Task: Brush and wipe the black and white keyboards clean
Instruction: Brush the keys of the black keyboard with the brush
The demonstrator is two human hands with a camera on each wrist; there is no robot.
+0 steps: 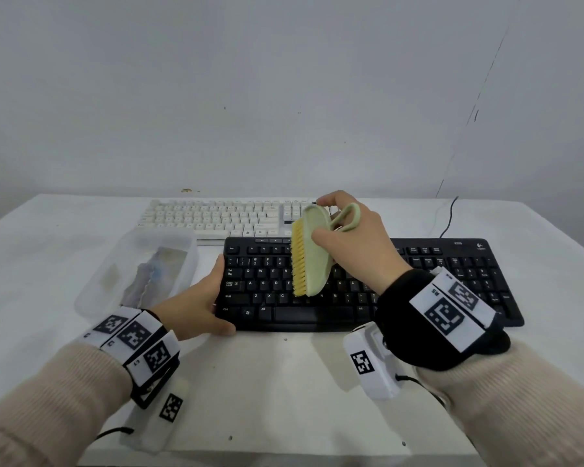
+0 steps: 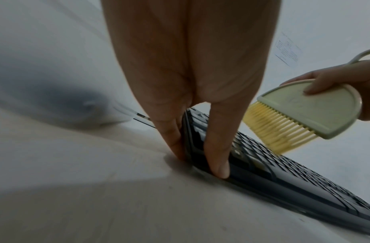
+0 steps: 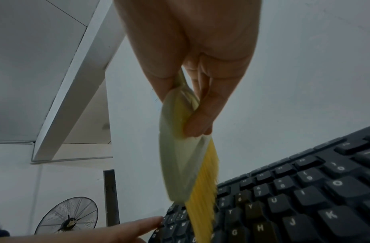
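Note:
The black keyboard (image 1: 368, 284) lies across the middle of the white table, with the white keyboard (image 1: 216, 217) behind it to the left. My right hand (image 1: 338, 230) grips a pale green brush (image 1: 312, 254) with yellow bristles by its back, tilted over the letter keys. The bristles point left and down, and their tips reach the key tops. My left hand (image 1: 216, 298) braces the black keyboard's left front corner, fingers straight along the side, thumb at the front edge. The left wrist view shows the brush (image 2: 317, 108) above the black keyboard (image 2: 294, 184).
A clear plastic container (image 1: 139, 271) with cloth-like items inside stands just left of the black keyboard. A black cable (image 1: 449, 217) runs off the table's back right. Bare table (image 1: 284, 382) lies in front of the keyboard. A wall closes the far side.

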